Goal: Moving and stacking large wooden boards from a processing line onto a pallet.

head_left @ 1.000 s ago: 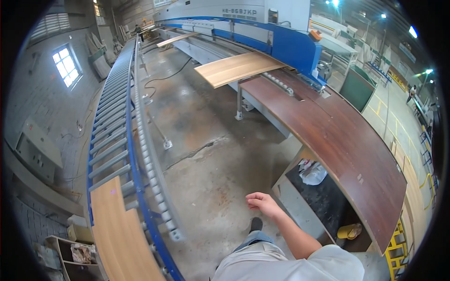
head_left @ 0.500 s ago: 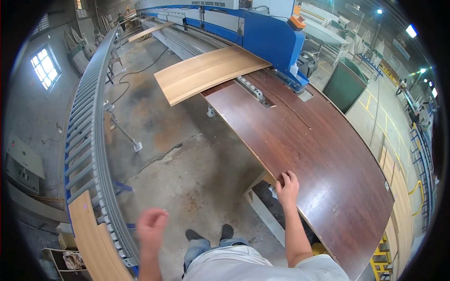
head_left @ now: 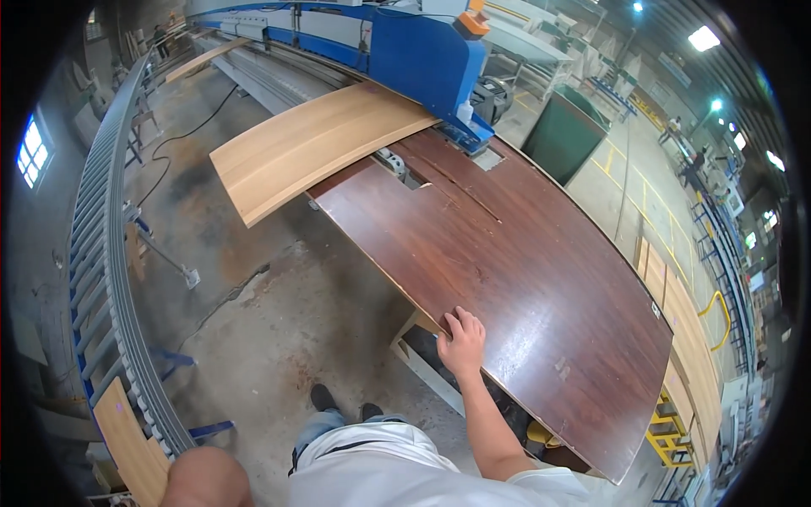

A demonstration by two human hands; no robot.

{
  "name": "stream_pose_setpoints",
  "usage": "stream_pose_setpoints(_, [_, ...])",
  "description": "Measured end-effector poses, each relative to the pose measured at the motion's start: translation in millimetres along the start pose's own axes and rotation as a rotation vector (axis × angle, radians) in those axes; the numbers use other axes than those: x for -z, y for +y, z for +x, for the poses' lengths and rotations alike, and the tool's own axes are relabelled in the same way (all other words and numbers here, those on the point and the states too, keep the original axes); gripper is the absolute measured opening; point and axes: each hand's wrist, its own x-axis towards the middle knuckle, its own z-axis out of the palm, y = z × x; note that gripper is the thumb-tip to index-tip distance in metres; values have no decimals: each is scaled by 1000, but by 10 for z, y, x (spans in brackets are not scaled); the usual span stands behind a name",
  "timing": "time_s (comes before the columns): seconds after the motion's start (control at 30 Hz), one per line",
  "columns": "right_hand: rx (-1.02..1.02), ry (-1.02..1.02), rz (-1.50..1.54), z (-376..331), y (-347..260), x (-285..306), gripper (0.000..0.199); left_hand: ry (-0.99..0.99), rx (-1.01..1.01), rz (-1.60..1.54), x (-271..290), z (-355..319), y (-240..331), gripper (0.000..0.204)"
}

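Right hand [head_left: 460,342] at the dark reddish-brown table [head_left: 541,253], touching its long left edge, toward the near end. Fingers bent and close together, tips on the top surface; cannot tell whether the thumb hooks under the edge. Left hand [head_left: 207,480]: only a rounded, bare shape shows at the lower left, perhaps forearm; fingers cannot be made out.

Light wooden panel [head_left: 321,144] lies flat across the table's far end, well apart from the right hand. It overhangs the left edge; its right end reaches the blue machine housing [head_left: 414,63]. Between panel and right hand, a slot with small rollers [head_left: 391,160] is let into the tabletop.

Over to the left, a roller conveyor [head_left: 106,279] carries light boards [head_left: 127,439] at its near end. Green bin [head_left: 564,133] stands beyond the table's right edge; yellow frame [head_left: 672,435] just beside the near right corner.
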Motion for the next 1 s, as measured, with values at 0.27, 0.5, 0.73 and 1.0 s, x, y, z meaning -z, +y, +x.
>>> stream_pose_setpoints(0.27, [-40, 32, -15, 61, -60, 15, 38, -31, 13, -36, 217, 86, -125, 16])
stream_pose_setpoints(0.5, [-55, 24, -15, 69, -88, 7, 39, -40, 11, -79, 419, 136, -119, 15])
stream_pose_setpoints(0.73, [-67, 31, -17, 74, -101, -27, 38, -47, 11, -113, 652, 166, -48, 13])
stream_pose_setpoints(1.0, [-110, -9, -27, 78, -135, -44, 40, -43, 9, -160, 960, 218, 93, 12])
